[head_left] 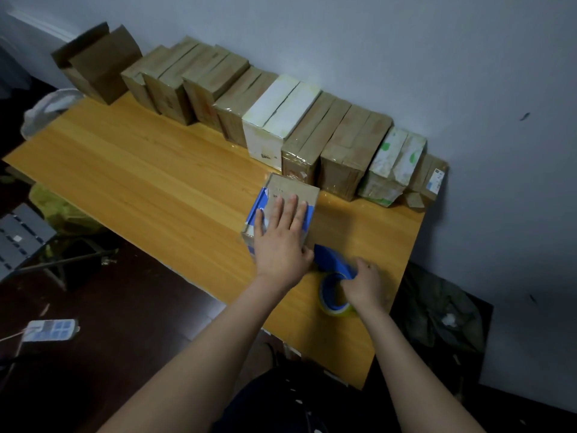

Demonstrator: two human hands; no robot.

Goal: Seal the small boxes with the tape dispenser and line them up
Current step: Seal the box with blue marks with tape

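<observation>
My left hand (pixel 282 242) lies flat, pinning the small brown-and-blue cardboard box (pixel 293 189); my right hand (pixel 363 284) grips the blue tape dispenser (pixel 335 264). I'd press firmly and pull the tape straight.

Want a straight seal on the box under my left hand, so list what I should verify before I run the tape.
1. Box held steady: the left hand lies flat on top of the box: ok.
2. Tool in hand: the right hand grips the tape dispenser: ok.
3. Dispenser at the seam: it is low beside the box, not on its top: not ok.
4. Flaps shut flush: the hand covers the middle of the top: cannot tell.
5. Tape end free: too blurred: cannot tell.
6. Gap for this box in the row of sealed boxes at the wall: none shows: not ok.
</observation>
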